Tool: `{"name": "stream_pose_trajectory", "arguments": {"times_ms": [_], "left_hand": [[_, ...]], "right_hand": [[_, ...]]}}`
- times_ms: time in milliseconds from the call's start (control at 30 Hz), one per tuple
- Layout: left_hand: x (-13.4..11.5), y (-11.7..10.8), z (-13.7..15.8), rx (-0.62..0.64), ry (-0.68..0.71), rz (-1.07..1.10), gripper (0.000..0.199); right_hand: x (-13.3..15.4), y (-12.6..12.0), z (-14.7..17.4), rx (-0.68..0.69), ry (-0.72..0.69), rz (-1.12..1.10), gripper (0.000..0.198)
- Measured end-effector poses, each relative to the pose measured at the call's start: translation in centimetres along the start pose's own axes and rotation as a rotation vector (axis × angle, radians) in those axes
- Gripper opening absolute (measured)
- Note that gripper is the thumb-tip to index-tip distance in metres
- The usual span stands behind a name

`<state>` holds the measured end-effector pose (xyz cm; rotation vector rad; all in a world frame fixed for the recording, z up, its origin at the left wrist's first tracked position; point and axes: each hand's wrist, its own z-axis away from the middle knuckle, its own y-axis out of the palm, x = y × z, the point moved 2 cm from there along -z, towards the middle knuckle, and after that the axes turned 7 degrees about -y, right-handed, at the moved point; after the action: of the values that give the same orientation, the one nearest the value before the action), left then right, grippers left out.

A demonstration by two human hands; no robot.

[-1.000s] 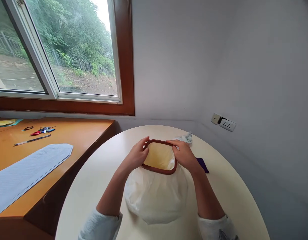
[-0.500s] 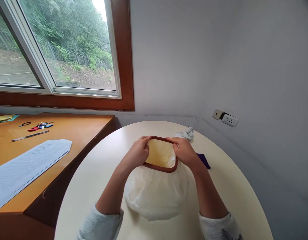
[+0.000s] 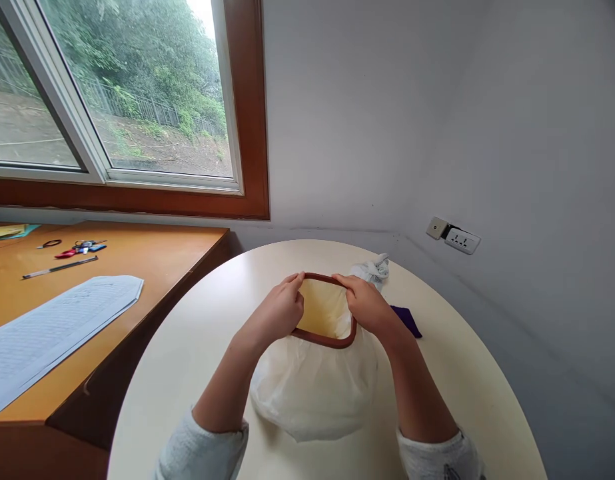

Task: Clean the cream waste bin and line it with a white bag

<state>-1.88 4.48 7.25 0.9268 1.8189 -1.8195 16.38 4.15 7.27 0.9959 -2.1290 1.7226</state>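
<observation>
A trash can lined with a translucent white plastic bag (image 3: pixel 314 393) stands on the round table in front of me. Its brown rectangular rim (image 3: pixel 321 339) lies over the bag's mouth, and the inside looks pale yellow. My left hand (image 3: pixel 282 307) is closed round the left side of this rim. On the opposite side my right hand (image 3: pixel 366 301) grips the rim, thumb and fingers bent over it. The bag puffs out widely below the rim and hides the can's outer walls.
Behind my right hand lie a crumpled white plastic bag (image 3: pixel 374 270) and a dark purple piece (image 3: pixel 407 321) on the cream table (image 3: pixel 187 373). The brown desk (image 3: pixel 177 250) at left carries papers (image 3: pixel 62 333), a pen (image 3: pixel 60 267) and keys (image 3: pixel 84 248). A wall socket (image 3: pixel 462 240) is at right.
My left hand has shifted slightly to the right along with the rim's left side. Both hands keep their hold; the view has moved a little.
</observation>
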Motion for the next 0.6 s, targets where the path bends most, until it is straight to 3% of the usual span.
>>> {"name": "stream_pose_trajectory", "arguments": {"times_ms": [233,400,600], "left_hand": [[-0.6,0.2,0.2,0.04,-0.047,0.011,0.058],[-0.9,0.4,0.6,-0.006,-0.099,-0.166,0.059],[-0.7,1.0,0.4,-0.139,-0.093,-0.19,0.058]], "right_hand": [[0.0,0.3,-0.4,-0.048,-0.012,0.056,0.048],[0.5,-0.1,-0.5,-0.363,-0.011,0.234,0.045],[2.4,-0.5,0.3,-0.373,-0.066,0.194,0.045]]}}
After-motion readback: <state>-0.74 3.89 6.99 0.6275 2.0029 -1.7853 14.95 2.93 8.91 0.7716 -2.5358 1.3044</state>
